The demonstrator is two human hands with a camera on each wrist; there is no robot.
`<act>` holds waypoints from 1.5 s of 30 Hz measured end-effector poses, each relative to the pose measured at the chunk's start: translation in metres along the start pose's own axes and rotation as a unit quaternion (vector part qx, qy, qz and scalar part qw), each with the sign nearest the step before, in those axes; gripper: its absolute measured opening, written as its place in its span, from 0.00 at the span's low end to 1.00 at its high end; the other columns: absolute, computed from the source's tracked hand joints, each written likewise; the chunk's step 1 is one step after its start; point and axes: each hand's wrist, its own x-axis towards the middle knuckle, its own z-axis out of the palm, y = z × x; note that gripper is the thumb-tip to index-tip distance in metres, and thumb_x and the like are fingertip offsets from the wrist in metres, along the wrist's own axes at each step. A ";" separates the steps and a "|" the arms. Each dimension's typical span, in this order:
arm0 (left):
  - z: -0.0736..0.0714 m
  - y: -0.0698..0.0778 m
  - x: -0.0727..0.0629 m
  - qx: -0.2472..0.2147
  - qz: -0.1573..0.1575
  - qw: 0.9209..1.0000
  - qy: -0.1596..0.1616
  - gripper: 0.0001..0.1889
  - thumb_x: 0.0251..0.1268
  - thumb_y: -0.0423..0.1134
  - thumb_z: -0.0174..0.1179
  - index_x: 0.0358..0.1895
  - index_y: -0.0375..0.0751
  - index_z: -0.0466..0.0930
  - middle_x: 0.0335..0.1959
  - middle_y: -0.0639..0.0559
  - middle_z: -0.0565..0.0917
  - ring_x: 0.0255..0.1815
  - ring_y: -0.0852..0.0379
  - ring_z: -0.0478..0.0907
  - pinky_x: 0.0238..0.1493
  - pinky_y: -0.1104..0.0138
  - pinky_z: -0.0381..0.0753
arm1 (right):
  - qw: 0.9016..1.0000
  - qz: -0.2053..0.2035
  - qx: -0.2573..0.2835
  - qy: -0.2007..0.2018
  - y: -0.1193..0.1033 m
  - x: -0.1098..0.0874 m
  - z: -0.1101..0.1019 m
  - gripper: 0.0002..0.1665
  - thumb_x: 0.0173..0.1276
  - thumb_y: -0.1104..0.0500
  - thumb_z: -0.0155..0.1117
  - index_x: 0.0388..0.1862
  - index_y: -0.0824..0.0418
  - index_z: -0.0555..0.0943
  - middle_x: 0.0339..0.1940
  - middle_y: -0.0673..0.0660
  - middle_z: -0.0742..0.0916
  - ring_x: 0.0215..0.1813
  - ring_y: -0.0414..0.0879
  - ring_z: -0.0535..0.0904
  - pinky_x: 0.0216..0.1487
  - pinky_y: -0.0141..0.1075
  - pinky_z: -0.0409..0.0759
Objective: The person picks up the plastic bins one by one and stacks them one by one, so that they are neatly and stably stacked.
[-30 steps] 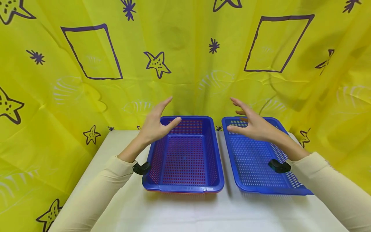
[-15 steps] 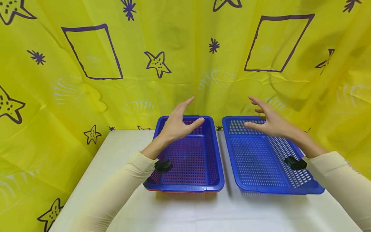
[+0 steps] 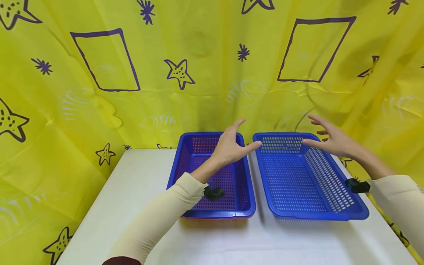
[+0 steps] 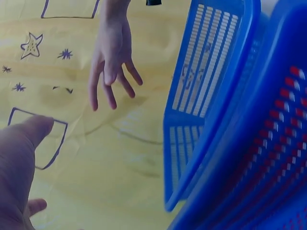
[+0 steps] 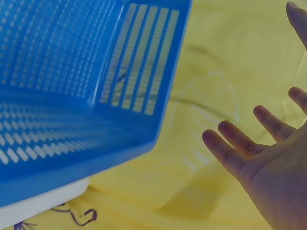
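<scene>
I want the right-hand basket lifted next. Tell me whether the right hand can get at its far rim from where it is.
Probably yes. The right hand hovers open just above the right basket, near its far right corner, and nothing lies between them. The left hand is over the left basket, out of the way.

left basket: glossy perforated plastic | right basket: same | backdrop: creased cloth | table: matt
</scene>
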 end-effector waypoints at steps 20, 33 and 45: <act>0.062 0.020 0.004 -0.024 -0.145 0.987 -0.059 0.51 0.56 0.68 0.69 0.82 0.62 0.56 0.77 0.49 0.69 0.76 0.40 0.65 0.66 0.50 0.76 | 0.995 0.076 -0.022 -0.060 0.048 -0.023 -0.015 0.55 0.77 0.47 0.64 0.85 0.62 0.41 0.76 0.83 0.58 0.66 0.86 0.64 0.49 0.66 0.82; 0.068 0.017 0.006 -0.017 -0.177 0.981 -0.080 0.55 0.56 0.68 0.70 0.83 0.55 0.52 0.76 0.45 0.70 0.63 0.45 0.79 0.59 0.56 0.82 | 0.989 0.100 0.003 -0.113 0.063 -0.033 -0.011 0.52 0.78 0.46 0.61 0.84 0.66 0.43 0.72 0.85 0.60 0.63 0.86 0.68 0.48 0.60 0.86; 0.073 0.016 0.010 -0.115 -0.244 0.949 -0.162 0.56 0.61 0.50 0.75 0.85 0.51 0.44 0.79 0.35 0.61 0.31 0.36 0.88 0.27 0.53 0.89 | 0.977 0.128 0.085 -0.147 0.080 -0.046 -0.004 0.49 0.80 0.51 0.60 0.83 0.69 0.43 0.69 0.86 0.64 0.60 0.78 0.75 0.47 0.59 0.87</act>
